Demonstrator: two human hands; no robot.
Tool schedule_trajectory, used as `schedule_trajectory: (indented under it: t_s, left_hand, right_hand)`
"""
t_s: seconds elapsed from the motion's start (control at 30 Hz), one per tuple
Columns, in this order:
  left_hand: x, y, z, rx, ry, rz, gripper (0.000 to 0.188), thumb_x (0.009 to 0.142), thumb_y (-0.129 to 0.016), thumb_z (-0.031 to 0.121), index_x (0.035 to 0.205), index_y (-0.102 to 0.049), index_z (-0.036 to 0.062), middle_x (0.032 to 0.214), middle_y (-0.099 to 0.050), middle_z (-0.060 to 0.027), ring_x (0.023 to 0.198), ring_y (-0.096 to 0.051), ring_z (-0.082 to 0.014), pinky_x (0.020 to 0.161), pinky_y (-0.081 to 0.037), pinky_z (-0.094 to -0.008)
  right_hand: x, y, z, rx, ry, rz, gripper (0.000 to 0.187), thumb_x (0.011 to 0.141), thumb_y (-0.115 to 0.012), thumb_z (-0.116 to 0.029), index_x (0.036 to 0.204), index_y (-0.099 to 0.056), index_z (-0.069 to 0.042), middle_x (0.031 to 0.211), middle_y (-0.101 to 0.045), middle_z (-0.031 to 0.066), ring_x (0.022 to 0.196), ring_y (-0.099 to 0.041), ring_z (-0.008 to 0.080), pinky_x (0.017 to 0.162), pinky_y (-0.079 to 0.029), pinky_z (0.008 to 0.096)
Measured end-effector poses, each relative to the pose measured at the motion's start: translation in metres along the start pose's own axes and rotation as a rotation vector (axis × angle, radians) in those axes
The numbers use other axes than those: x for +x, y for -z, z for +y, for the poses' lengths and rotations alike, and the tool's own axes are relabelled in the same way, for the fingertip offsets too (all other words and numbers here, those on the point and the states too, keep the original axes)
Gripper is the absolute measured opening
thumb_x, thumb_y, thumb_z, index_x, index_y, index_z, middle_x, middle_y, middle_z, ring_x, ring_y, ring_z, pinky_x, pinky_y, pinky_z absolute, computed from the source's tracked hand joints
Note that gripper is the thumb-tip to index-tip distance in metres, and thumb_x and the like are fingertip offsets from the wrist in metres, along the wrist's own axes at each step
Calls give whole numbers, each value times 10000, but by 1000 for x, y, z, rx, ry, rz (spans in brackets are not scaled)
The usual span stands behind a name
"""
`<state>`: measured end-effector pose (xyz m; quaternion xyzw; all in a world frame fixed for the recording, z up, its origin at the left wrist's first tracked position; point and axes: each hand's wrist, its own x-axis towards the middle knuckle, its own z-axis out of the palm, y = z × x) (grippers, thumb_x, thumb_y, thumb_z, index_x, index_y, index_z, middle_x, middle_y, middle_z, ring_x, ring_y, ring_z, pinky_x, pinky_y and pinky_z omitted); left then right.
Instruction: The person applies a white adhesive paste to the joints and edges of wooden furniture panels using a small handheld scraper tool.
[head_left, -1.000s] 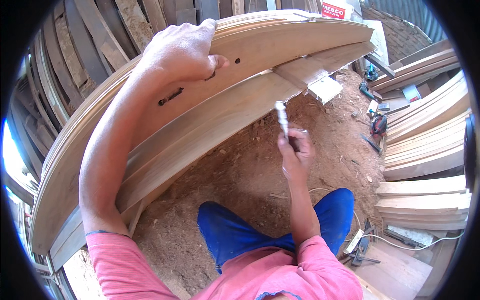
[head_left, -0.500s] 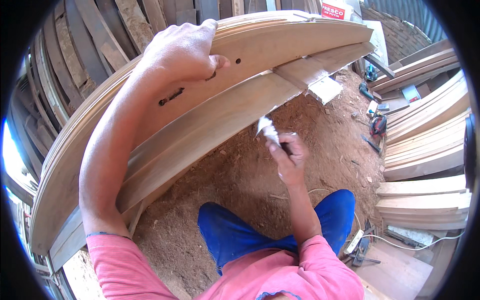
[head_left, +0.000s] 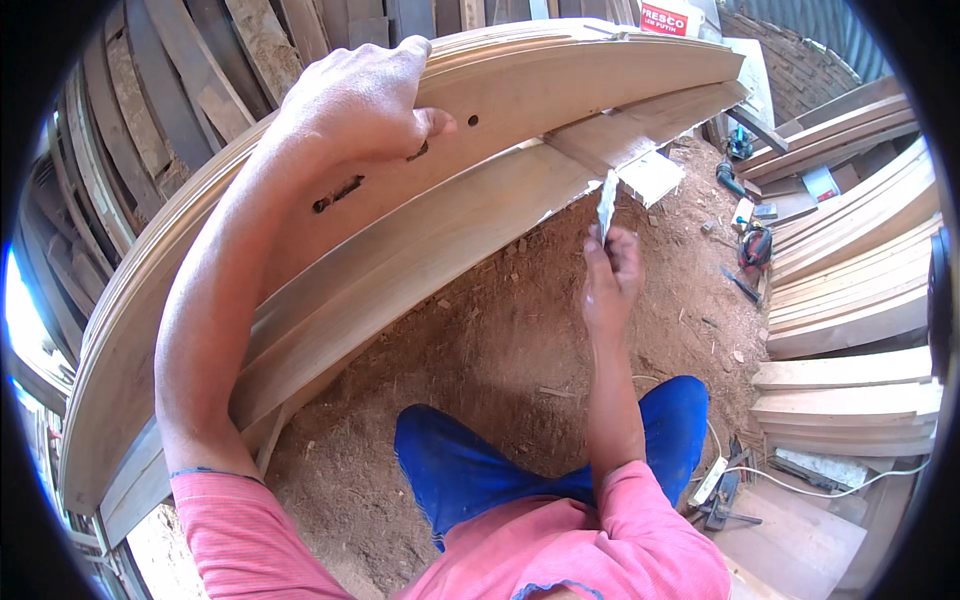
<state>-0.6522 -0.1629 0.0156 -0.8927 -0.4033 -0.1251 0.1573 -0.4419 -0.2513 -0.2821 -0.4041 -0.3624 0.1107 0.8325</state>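
A large curved wooden panel [head_left: 540, 90] stands on edge in front of me, a round hole and a dark slot cut in its face. My left hand [head_left: 365, 100] is closed over its upper edge, the thumb lying against the face. Below it runs a wooden board [head_left: 460, 222] with white smears along its near edge. My right hand [head_left: 613, 262] pinches a slim applicator [head_left: 606, 203] thickly coated in white paste. The applicator's tip is close to the board's near edge, beside a white-smeared wood block [head_left: 650, 178]; whether it touches is unclear.
Wooden planks [head_left: 200, 70] lean at the back left. Stacked curved wood pieces [head_left: 850, 285] line the right side. A red-and-black power tool [head_left: 756, 246] lies beside them. A white cable [head_left: 850, 492] crosses near a power strip [head_left: 708, 482]. A white tub [head_left: 668, 20] stands at the back.
My right hand has moved up and to the right, bringing the pasted applicator from the gap over the dirt to the block at the board's edge. My left hand keeps its hold.
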Motion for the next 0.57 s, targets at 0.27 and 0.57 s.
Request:
schedule_trajectory:
  t_s: [0.27,0.57]
  left_hand:
    - [-1,-3,1,8,6,40,598,848,-792,367,1279,-584,8,937,-747,-222,999,-711,-399,931,-524,-483]
    - [1,0,3,30,8,-7,681,818,-818,428,1323,-580,37,974,-746,-241,1017,-714,-397,953,-527,-473]
  right_hand:
    - [-12,9,1,179,-47,-152,153,947,-672,26,1097,-659,-3,1005,-715,61,860,-645,88,763,-511,235]
    - [-4,8,5,295,-99,-53,192,958,-676,22,1145,-678,-18,1069,-726,60,931,-659,112,890,-544,285]
